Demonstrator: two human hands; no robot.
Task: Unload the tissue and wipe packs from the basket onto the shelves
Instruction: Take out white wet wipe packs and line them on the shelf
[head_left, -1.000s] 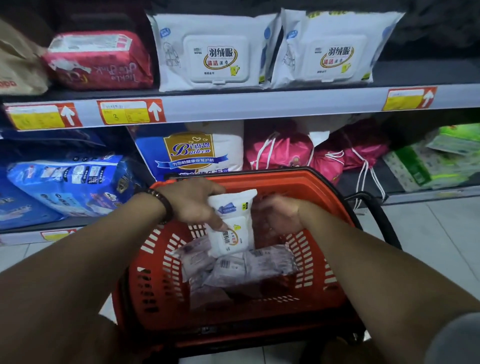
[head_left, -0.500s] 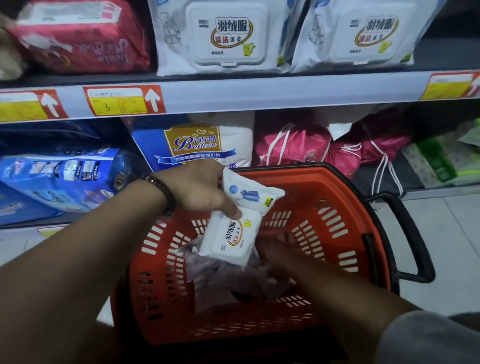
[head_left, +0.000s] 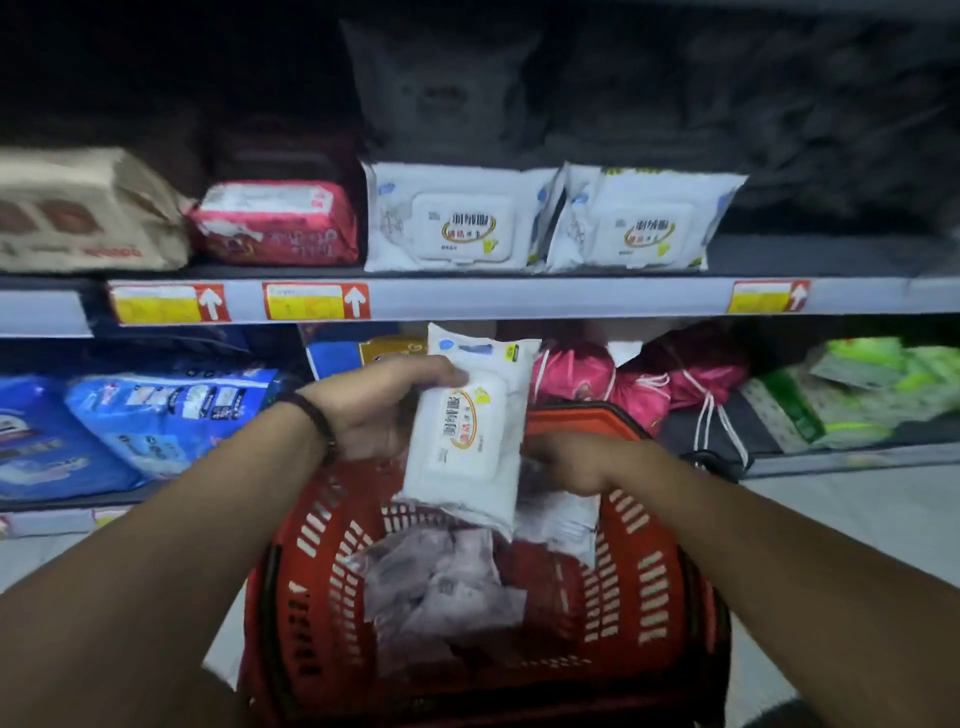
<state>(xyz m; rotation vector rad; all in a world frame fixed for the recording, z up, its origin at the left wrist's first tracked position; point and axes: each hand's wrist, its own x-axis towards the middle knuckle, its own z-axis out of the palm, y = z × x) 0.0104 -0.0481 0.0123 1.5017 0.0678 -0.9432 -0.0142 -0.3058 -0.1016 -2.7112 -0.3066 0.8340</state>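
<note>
Item in hand: white soft-film wipe pack with a rigid flip lid, held upright above the basket and just below the shelf edge, label towards the camera.
Left hand: the left hand grips the pack at its left edge. The thumb lies across the front near the top of the lid and the fingers curl behind.
Right hand: the right hand is curled over the top of a second white pack, which hangs below it at the far right of the basket. The fingertips are hidden behind the first pack, so the pinch is judged, not fully seen.
Basket: the red slotted plastic basket stands in front of the shelving. It contains a heap of small pale lilac tissue packets.
Destination: the grey upper shelf carries two matching white wipe packs standing side by side, and the shelf board continues to their right. This is judged the likely slot.
Handling: probably fairly heavy for its size, given the moist contents. The body is soft and yielding, the film is slick, and the lid is the only stiff zone.
Grip point: take hold across the width at lid level, thumb on the lid and fingers on the back. Holding it by the end seal would likely let the pack sag and slip.
Risk: a one-handed placement may tip the standing neighbours.
</note>
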